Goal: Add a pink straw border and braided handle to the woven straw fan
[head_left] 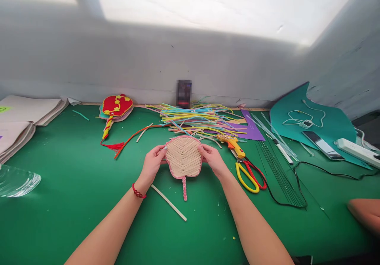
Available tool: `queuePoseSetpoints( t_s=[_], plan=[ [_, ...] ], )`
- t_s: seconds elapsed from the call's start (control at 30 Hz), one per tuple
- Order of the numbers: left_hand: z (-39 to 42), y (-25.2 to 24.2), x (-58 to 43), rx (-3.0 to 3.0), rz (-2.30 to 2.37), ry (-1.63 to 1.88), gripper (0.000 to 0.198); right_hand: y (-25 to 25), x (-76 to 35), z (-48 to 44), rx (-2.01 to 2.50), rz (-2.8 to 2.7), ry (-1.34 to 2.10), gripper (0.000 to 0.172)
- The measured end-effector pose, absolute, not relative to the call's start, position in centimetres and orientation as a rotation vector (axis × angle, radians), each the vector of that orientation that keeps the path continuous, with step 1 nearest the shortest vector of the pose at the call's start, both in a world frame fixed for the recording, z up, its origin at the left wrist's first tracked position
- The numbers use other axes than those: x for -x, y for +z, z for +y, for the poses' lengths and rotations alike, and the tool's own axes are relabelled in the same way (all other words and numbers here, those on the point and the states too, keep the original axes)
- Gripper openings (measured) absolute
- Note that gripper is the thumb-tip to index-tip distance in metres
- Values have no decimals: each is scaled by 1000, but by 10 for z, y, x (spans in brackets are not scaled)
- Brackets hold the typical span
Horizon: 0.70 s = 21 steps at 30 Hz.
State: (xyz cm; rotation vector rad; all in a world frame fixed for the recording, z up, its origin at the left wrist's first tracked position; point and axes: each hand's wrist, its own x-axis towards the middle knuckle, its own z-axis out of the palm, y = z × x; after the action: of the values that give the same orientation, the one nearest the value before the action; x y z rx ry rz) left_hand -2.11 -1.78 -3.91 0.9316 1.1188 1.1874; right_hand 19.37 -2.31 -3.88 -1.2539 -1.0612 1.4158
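A fan [183, 157] made of cream pipe cleaners, edged in pink, is held up over the green table. Its pink handle [184, 189] points down toward me. My left hand [153, 161] pinches the left edge, thumb on the front face. On the opposite edge, my right hand [213, 160] grips the fan in the same way, with its fingers partly hidden behind. A single cream pipe cleaner [169, 203] lies on the table below the fan. Beyond the fan is a heap of coloured pipe cleaners [196, 116].
At right lie a yellow glue gun [233, 144], scissors [252, 178], thin wires [279, 174], a phone [323, 145] and a power strip [360, 151]. A red fan [117, 106] with a tassel lies back left, near paper stacks [29, 108]. Another person's arm [366, 213] rests at the right edge.
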Motion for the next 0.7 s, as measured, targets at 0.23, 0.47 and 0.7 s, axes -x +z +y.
queuePoseSetpoints(
  t_s=[0.23,0.47,0.7],
  plan=[
    [-17,-44,22,-1011,1111,1226,52,-39,-193,-22,1273,-1044,1403,48],
    [-17,-45,22,-1008,1146,1202,53,-43,-194,-21,1262,-1026,1393,46],
    [-22,-37,16,-952,1019,953,71,-43,-194,-20,1171,-892,1269,49]
  ],
)
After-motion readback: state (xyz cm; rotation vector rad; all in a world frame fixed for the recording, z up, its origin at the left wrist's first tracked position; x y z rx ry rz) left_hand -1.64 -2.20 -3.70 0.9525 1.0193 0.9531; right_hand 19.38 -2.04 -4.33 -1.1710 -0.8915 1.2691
